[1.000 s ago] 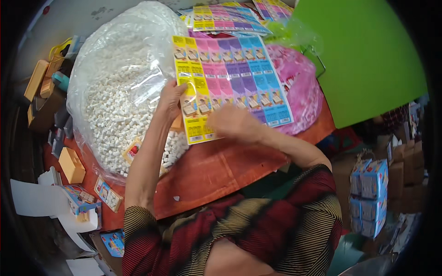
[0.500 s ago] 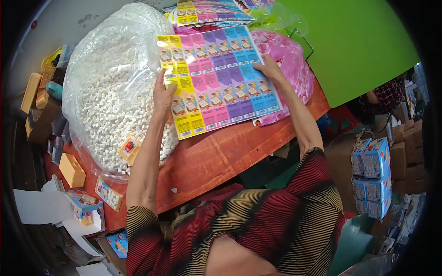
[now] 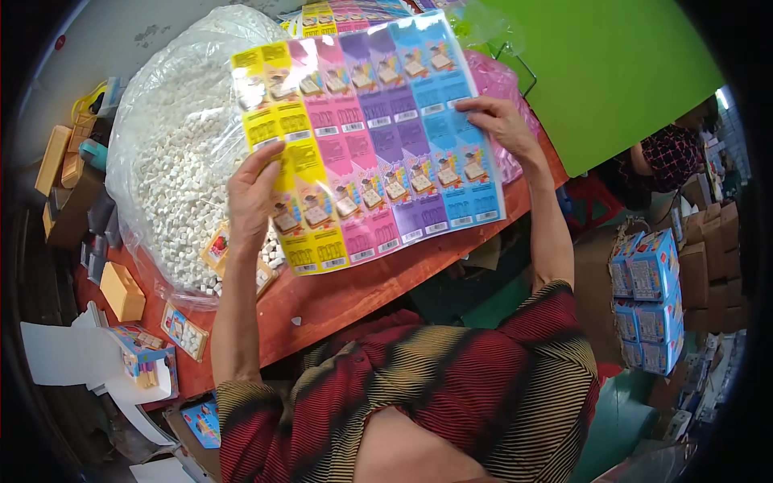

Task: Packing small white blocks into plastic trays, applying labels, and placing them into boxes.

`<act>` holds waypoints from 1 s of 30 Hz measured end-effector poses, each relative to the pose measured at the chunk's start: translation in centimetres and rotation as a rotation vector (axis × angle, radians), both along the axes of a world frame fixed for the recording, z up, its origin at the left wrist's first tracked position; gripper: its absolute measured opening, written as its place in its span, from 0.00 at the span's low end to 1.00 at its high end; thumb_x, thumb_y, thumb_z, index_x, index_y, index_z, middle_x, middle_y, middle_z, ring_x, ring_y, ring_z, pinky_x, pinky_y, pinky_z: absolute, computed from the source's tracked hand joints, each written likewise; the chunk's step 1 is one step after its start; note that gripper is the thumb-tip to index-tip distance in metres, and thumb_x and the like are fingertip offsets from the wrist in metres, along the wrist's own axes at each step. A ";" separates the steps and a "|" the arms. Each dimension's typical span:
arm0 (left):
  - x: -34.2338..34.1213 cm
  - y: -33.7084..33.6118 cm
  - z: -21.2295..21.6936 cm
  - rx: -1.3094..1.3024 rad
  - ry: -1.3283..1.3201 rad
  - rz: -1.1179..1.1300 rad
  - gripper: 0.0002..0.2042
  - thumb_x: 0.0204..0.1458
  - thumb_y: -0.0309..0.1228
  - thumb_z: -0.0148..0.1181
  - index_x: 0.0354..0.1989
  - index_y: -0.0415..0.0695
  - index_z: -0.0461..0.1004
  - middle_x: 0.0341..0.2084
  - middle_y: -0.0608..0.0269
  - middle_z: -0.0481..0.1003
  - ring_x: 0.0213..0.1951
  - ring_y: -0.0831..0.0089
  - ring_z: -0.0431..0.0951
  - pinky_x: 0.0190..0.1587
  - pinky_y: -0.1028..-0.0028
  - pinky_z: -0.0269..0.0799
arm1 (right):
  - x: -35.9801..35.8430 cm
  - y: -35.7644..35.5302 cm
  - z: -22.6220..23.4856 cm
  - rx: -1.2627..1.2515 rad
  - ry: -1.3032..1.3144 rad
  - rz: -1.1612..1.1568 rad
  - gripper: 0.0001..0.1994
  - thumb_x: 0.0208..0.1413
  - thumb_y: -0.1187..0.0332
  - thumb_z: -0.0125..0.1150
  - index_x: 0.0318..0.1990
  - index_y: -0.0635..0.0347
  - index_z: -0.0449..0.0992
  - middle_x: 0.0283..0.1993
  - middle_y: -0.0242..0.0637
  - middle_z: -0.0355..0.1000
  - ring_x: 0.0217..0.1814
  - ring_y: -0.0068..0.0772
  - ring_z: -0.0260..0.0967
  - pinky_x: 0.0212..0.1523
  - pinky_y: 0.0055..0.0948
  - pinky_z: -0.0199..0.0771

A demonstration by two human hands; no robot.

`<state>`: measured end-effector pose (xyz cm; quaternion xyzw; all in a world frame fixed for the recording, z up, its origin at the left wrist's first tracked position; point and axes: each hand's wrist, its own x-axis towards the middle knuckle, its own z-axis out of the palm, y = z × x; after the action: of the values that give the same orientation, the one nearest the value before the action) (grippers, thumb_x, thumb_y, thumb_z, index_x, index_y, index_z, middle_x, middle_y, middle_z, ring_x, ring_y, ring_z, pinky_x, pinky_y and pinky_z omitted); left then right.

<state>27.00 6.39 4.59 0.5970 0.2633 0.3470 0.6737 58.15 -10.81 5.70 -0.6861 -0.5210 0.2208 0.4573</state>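
Between my hands is a large glossy printed sheet of labels (image 3: 378, 137), in yellow, pink, purple and blue bands. My left hand (image 3: 254, 193) pinches its left edge, thumb over the front. At the right edge my right hand (image 3: 503, 125) grips it with the thumb on the printed side; the fingers behind are partly hidden. Held above the red table (image 3: 322, 312), the sheet overlaps a big clear plastic bag (image 3: 129, 153) full of small white cubes (image 3: 173, 197). More printed sheets (image 3: 346, 18) lie in a stack behind it.
A pink plastic bag (image 3: 501, 79) sits beside a green board (image 3: 620, 72). Cream block-shaped pieces (image 3: 122, 291), a small tray of white cubes (image 3: 184, 331) and an opened printed box (image 3: 145, 362) are at left. Wrapped blue cartons (image 3: 648, 302) stand at right, near another person's patterned sleeve (image 3: 672, 158).
Both hands have brought the label sheet closer to me, its left side also shifting left. It now looks larger and covers more of the clear bag. My grip on both edges stays.
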 end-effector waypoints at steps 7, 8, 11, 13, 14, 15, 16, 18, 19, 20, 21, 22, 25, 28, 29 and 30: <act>-5.3 -2.1 1.1 -0.124 -0.282 -0.034 0.11 0.48 0.22 0.45 0.41 0.35 0.65 0.38 0.58 0.68 0.41 0.74 0.67 0.44 0.76 0.62 | -4.6 -3.3 3.5 0.146 0.555 -0.014 0.15 0.42 0.78 0.50 0.42 0.66 0.66 0.39 0.37 0.66 0.39 0.23 0.64 0.42 0.19 0.64; -5.9 -2.2 1.1 -0.123 -0.285 -0.030 0.11 0.48 0.22 0.45 0.41 0.35 0.65 0.38 0.58 0.68 0.41 0.74 0.67 0.44 0.76 0.62 | -6.0 -3.8 4.3 0.232 0.711 0.036 0.18 0.41 0.78 0.51 0.44 0.65 0.65 0.40 0.38 0.65 0.39 0.23 0.64 0.42 0.20 0.64; -8.1 -2.8 1.6 -0.118 -0.269 -0.031 0.13 0.46 0.21 0.46 0.42 0.36 0.64 0.37 0.59 0.68 0.41 0.74 0.67 0.44 0.76 0.62 | -7.2 -5.0 5.5 0.167 0.576 0.110 0.25 0.38 0.77 0.55 0.49 0.64 0.60 0.44 0.38 0.64 0.41 0.24 0.63 0.44 0.21 0.63; -9.5 -4.0 2.5 -0.052 -0.157 -0.023 0.15 0.45 0.21 0.47 0.43 0.36 0.63 0.37 0.60 0.68 0.41 0.74 0.67 0.45 0.76 0.62 | -8.0 -5.4 6.5 0.137 0.387 0.125 0.27 0.37 0.76 0.57 0.50 0.63 0.60 0.43 0.35 0.65 0.41 0.22 0.63 0.45 0.21 0.61; -10.3 -4.6 2.7 0.017 -0.045 -0.016 0.17 0.43 0.20 0.48 0.45 0.36 0.62 0.37 0.60 0.68 0.41 0.74 0.67 0.45 0.77 0.61 | -8.2 -5.6 6.6 0.137 0.386 0.126 0.27 0.37 0.76 0.57 0.50 0.63 0.60 0.43 0.35 0.65 0.41 0.22 0.63 0.45 0.21 0.61; -11.2 -4.7 2.4 0.086 0.079 -0.003 0.21 0.40 0.19 0.50 0.47 0.36 0.60 0.40 0.60 0.67 0.42 0.74 0.66 0.46 0.76 0.60 | -8.4 -5.8 6.7 0.135 0.328 0.137 0.26 0.37 0.77 0.57 0.50 0.62 0.61 0.41 0.34 0.65 0.41 0.22 0.63 0.44 0.21 0.61; -11.7 -5.2 2.6 0.086 0.079 0.000 0.21 0.40 0.19 0.50 0.47 0.36 0.60 0.40 0.60 0.67 0.42 0.74 0.66 0.46 0.76 0.60 | -8.6 -6.0 6.8 0.133 0.269 0.148 0.25 0.37 0.78 0.57 0.49 0.62 0.62 0.40 0.33 0.66 0.41 0.21 0.62 0.44 0.21 0.61; -12.4 -6.2 3.3 0.102 0.110 -0.038 0.22 0.39 0.18 0.51 0.48 0.37 0.59 0.42 0.59 0.65 0.44 0.74 0.65 0.46 0.76 0.59 | -9.1 -6.4 7.0 0.116 0.232 0.144 0.24 0.37 0.78 0.57 0.48 0.63 0.63 0.40 0.33 0.67 0.40 0.21 0.63 0.43 0.20 0.62; -12.6 -6.5 3.4 0.114 0.116 -0.022 0.23 0.39 0.18 0.52 0.48 0.37 0.59 0.42 0.59 0.65 0.43 0.74 0.65 0.46 0.77 0.60 | -9.4 -6.6 7.1 0.099 0.198 0.136 0.22 0.37 0.79 0.57 0.46 0.63 0.65 0.39 0.33 0.67 0.39 0.21 0.63 0.41 0.20 0.63; -13.0 -6.8 3.4 0.114 0.115 -0.012 0.23 0.39 0.18 0.52 0.48 0.37 0.59 0.42 0.59 0.65 0.43 0.74 0.65 0.46 0.77 0.60 | -9.7 -6.7 7.1 0.084 0.165 0.134 0.21 0.38 0.79 0.57 0.45 0.63 0.66 0.39 0.33 0.67 0.39 0.20 0.64 0.40 0.19 0.64; -13.5 -7.0 3.3 0.124 0.127 -0.004 0.23 0.38 0.18 0.52 0.48 0.37 0.60 0.42 0.59 0.65 0.44 0.74 0.65 0.46 0.76 0.59 | -9.9 -6.7 7.1 0.084 0.164 0.144 0.21 0.38 0.79 0.57 0.45 0.63 0.66 0.39 0.33 0.67 0.39 0.20 0.64 0.40 0.19 0.64; -14.0 -7.3 3.3 0.133 0.139 0.002 0.23 0.37 0.18 0.52 0.48 0.38 0.60 0.42 0.60 0.65 0.44 0.73 0.65 0.47 0.76 0.59 | -10.1 -6.7 7.1 0.084 0.196 0.178 0.20 0.38 0.79 0.57 0.44 0.64 0.67 0.38 0.32 0.68 0.38 0.20 0.64 0.39 0.19 0.65; -15.2 -7.8 3.9 0.173 0.185 0.001 0.22 0.38 0.19 0.53 0.47 0.37 0.61 0.40 0.60 0.67 0.42 0.74 0.66 0.45 0.77 0.61 | -10.7 -7.2 7.3 0.052 0.231 0.232 0.19 0.38 0.79 0.57 0.43 0.65 0.67 0.36 0.32 0.68 0.36 0.20 0.65 0.38 0.18 0.65; -16.4 -8.3 4.4 0.197 0.258 0.027 0.20 0.39 0.19 0.54 0.44 0.35 0.63 0.36 0.62 0.69 0.38 0.77 0.69 0.41 0.80 0.64 | -11.1 -7.3 7.7 -0.034 0.245 0.270 0.18 0.38 0.79 0.56 0.42 0.66 0.67 0.34 0.32 0.69 0.35 0.19 0.65 0.38 0.18 0.65; -16.8 -8.6 4.6 0.187 0.265 0.038 0.20 0.39 0.19 0.54 0.44 0.35 0.63 0.36 0.62 0.69 0.38 0.77 0.69 0.41 0.80 0.64 | -11.5 -7.4 7.9 -0.091 0.259 0.267 0.17 0.38 0.79 0.56 0.41 0.67 0.67 0.33 0.32 0.69 0.35 0.19 0.65 0.37 0.17 0.65; -17.2 -8.8 4.9 0.189 0.306 0.033 0.19 0.38 0.19 0.54 0.43 0.35 0.64 0.35 0.62 0.70 0.37 0.77 0.69 0.40 0.80 0.64 | -11.8 -7.4 7.9 -0.102 0.267 0.281 0.17 0.38 0.79 0.56 0.41 0.67 0.67 0.33 0.32 0.69 0.35 0.19 0.65 0.37 0.17 0.65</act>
<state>9.80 -2.44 9.45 0.6992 0.3388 0.2864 0.5606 46.37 -18.26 13.63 -0.5934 -0.5346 0.3974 0.4518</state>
